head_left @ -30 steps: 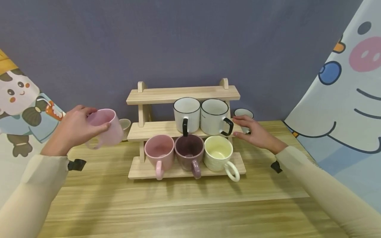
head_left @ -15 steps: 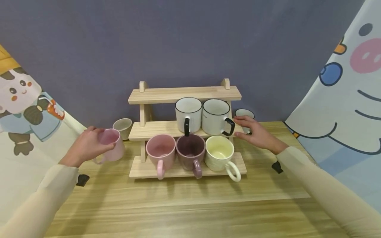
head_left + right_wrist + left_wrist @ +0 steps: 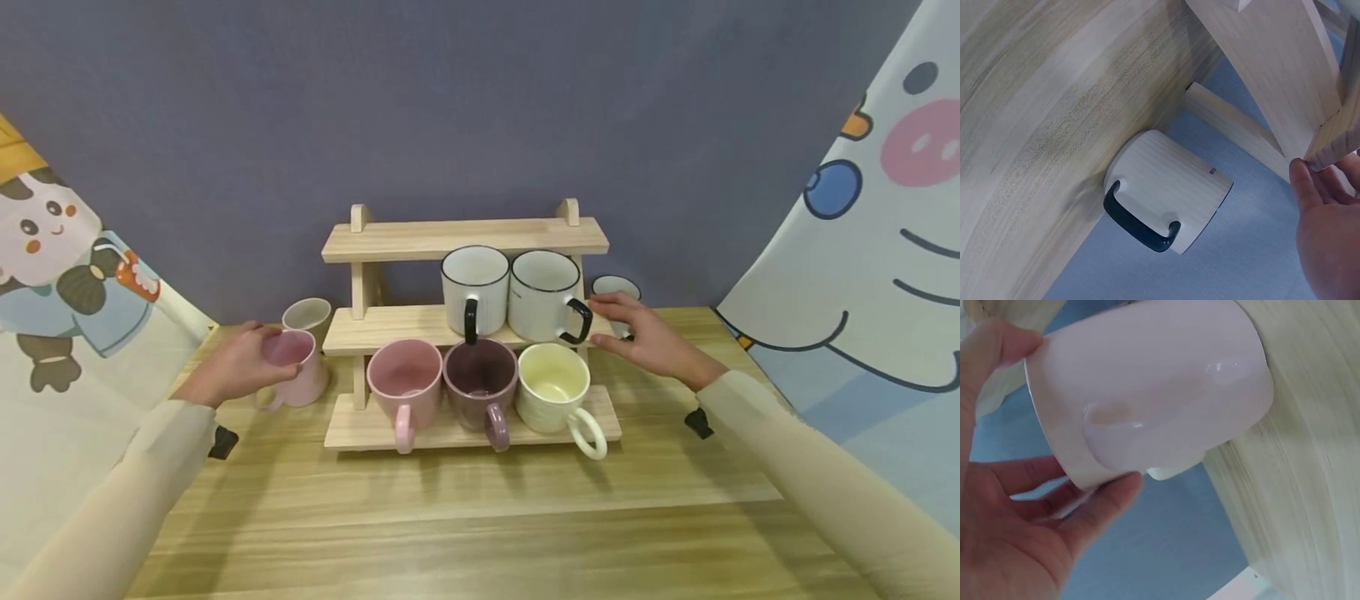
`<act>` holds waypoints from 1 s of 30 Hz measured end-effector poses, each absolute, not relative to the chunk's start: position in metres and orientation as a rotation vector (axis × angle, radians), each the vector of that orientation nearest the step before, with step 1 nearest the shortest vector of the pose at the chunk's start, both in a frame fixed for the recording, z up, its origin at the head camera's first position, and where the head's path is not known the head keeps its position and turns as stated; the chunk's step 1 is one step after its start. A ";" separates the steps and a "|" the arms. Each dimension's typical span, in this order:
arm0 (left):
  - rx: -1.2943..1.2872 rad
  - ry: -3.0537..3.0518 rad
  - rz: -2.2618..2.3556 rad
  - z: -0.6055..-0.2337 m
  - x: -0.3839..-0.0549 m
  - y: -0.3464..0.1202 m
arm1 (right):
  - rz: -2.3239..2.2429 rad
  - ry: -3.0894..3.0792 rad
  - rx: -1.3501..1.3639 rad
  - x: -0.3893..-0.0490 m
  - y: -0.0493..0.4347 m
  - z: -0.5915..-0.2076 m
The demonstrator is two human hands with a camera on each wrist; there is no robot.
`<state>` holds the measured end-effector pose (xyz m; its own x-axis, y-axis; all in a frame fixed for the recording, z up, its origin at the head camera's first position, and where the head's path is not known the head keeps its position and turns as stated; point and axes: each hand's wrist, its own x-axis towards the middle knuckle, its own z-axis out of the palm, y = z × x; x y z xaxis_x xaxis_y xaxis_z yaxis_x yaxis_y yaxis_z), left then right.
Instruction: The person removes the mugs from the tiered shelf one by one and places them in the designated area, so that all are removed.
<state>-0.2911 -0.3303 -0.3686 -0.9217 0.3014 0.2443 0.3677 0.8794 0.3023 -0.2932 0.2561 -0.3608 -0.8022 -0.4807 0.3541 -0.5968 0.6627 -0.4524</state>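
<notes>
Left of the wooden tiered rack (image 3: 375, 329), my left hand (image 3: 236, 367) grips a light pink mug (image 3: 303, 375) by its rim. In the left wrist view, thumb and fingers of that hand (image 3: 1029, 531) pinch the rim, and the base of the mug (image 3: 1147, 381) is down at the wooden tabletop. My right hand (image 3: 641, 337) holds the right end of the rack's middle shelf; the right wrist view shows its fingertips on the board end (image 3: 1338, 147). A white mug with a black handle (image 3: 1166, 187) stands on the table close to this hand.
Two white mugs, one a black-rimmed mug (image 3: 474, 279), occupy the middle shelf. Below them sit a pink mug (image 3: 408, 379), a purple mug (image 3: 478, 383) and a pale yellow mug (image 3: 551, 387), handles forward. A cream cup (image 3: 307, 313) stands behind my left hand's mug. A grey backdrop (image 3: 465, 108) rises behind.
My left hand has lowered the light pink mug to the tabletop and brought it right, nearer the rack and in front of the cream cup. The right hand stays at the shelf end.
</notes>
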 end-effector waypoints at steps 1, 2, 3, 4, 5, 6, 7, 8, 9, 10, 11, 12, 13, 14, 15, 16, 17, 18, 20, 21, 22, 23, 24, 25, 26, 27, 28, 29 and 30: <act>-0.509 -2.872 -0.520 -0.369 -0.292 -0.331 | 0.836 -2.681 0.873 -0.292 0.256 -0.362; -0.509 -2.885 -0.529 -0.370 -0.294 -0.331 | 0.837 -2.686 0.867 -0.292 0.257 -0.362; -0.518 -2.890 -0.534 -0.370 -0.295 -0.332 | 0.839 -2.692 0.862 -0.291 0.257 -0.363; -0.526 -2.893 -0.546 -0.370 -0.296 -0.333 | 0.841 -2.696 0.859 -0.290 0.257 -0.364; -0.539 -2.895 -0.556 -0.370 -0.298 -0.334 | 0.845 -2.696 0.856 -0.290 0.258 -0.364; -0.556 -2.893 -0.571 -0.370 -0.299 -0.335 | 0.849 -2.694 0.856 -0.290 0.258 -0.365; -0.576 -2.890 -0.588 -0.370 -0.300 -0.336 | 0.851 -2.689 0.857 -0.291 0.258 -0.365; -0.606 -2.878 -0.627 -0.371 -0.301 -0.338 | 0.855 -2.682 0.858 -0.291 0.258 -0.365; -0.629 -2.864 -0.662 -0.371 -0.302 -0.339 | 0.856 -2.677 0.859 -0.291 0.258 -0.365; -0.640 -2.854 -0.699 -0.371 -0.303 -0.341 | 0.858 -2.672 0.863 -0.292 0.258 -0.364; -0.650 -2.841 -0.733 -0.371 -0.303 -0.343 | 0.859 -2.669 0.865 -0.292 0.257 -0.364; -0.652 -2.835 -0.770 -0.371 -0.304 -0.344 | 0.857 -2.670 0.866 -0.292 0.257 -0.363; -0.652 -2.831 -0.797 -0.371 -0.304 -0.346 | 0.856 -2.672 0.869 -0.293 0.257 -0.363; -0.647 -2.828 -0.816 -0.371 -0.304 -0.347 | 0.855 -2.673 0.870 -0.293 0.257 -0.362; -0.632 -2.836 -0.820 -0.372 -0.303 -0.348 | 0.854 -2.675 0.872 -0.293 0.257 -0.362; -0.623 -2.838 -0.817 -0.371 -0.303 -0.349 | 0.852 -2.677 0.873 -0.293 0.257 -0.362; -0.624 -2.839 -0.815 -0.371 -0.302 -0.350 | 0.848 -2.678 0.872 -0.293 0.256 -0.361; -0.624 -2.839 -0.803 -0.371 -0.302 -0.350 | 0.843 -2.681 0.872 -0.293 0.256 -0.361; -0.644 -2.824 -0.776 -0.372 -0.302 -0.351 | 0.834 -2.685 0.870 -0.294 0.256 -0.361; -0.657 -2.812 -0.759 -0.372 -0.302 -0.351 | 0.833 -2.687 0.867 -0.294 0.256 -0.361; -0.671 -2.800 -0.742 -0.371 -0.302 -0.351 | 0.831 -2.689 0.864 -0.294 0.256 -0.361; -0.684 -2.792 -0.724 -0.371 -0.302 -0.351 | 0.829 -2.690 0.862 -0.294 0.256 -0.361; -0.696 -2.784 -0.707 -0.371 -0.302 -0.351 | 0.832 -2.691 0.858 -0.293 0.257 -0.361; -0.708 -2.777 -0.694 -0.371 -0.302 -0.351 | 0.833 -2.691 0.856 -0.293 0.257 -0.361; -0.718 -2.770 -0.678 -0.371 -0.302 -0.351 | 0.835 -2.691 0.855 -0.293 0.257 -0.361; -0.722 -2.773 -0.663 -0.371 -0.301 -0.351 | 0.838 -2.691 0.854 -0.293 0.257 -0.362; -0.723 -2.774 -0.646 -0.370 -0.301 -0.351 | 0.835 -2.690 0.855 -0.293 0.257 -0.362; -0.723 -2.776 -0.633 -0.370 -0.301 -0.350 | 0.837 -2.690 0.856 -0.293 0.257 -0.362; -0.720 -2.778 -0.621 -0.370 -0.301 -0.350 | 0.839 -2.690 0.856 -0.293 0.257 -0.362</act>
